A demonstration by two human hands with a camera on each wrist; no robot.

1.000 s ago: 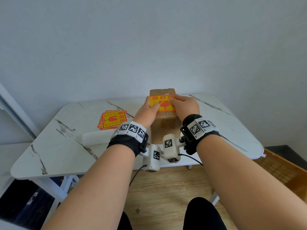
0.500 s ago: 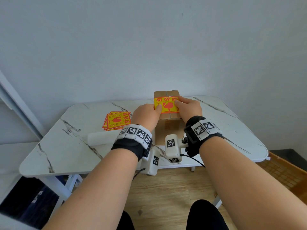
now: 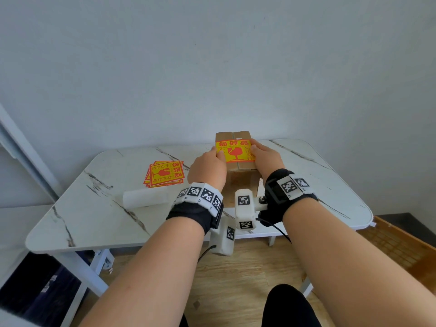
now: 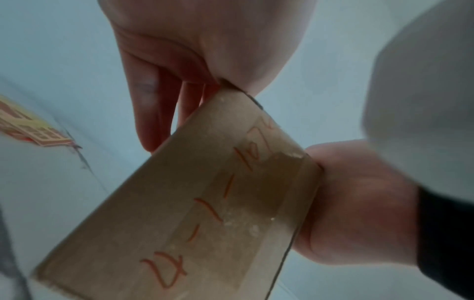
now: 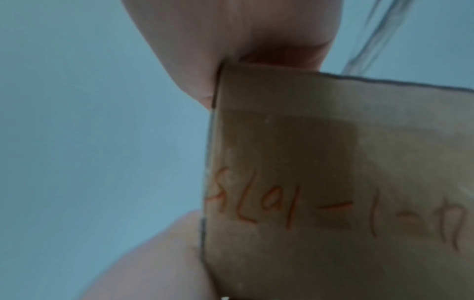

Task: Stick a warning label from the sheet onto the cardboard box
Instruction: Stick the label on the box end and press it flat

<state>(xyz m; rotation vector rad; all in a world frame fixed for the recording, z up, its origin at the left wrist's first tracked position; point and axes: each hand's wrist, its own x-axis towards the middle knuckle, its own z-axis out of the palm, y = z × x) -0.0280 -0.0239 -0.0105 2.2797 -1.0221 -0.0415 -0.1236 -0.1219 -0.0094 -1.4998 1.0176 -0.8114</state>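
A small cardboard box (image 3: 238, 182) stands on the white marble-look table (image 3: 94, 220), with a yellow-and-red warning label (image 3: 236, 151) lying flat on its top. My left hand (image 3: 207, 169) has its thumb on the label's left edge. Its fingers (image 4: 148, 105) hang straight down the box's left side. My right hand (image 3: 267, 159) lies over the box's right top edge with its thumb on the label's right edge; its fingers are hidden behind the box. The wrist views show the box's front (image 4: 205, 203) (image 5: 333, 162) with orange handwriting.
A stack of warning label sheets (image 3: 165, 177) lies left of the box. A white roll (image 3: 145, 197) rests nearer the table's front, left of my left wrist. A wooden crate (image 3: 401, 244) sits on the floor to the right. A wall is close behind the table.
Both thumbs have slid outward from near the label's middle to its left and right edges. The label now lies flatter on the box top. The box has stayed put.
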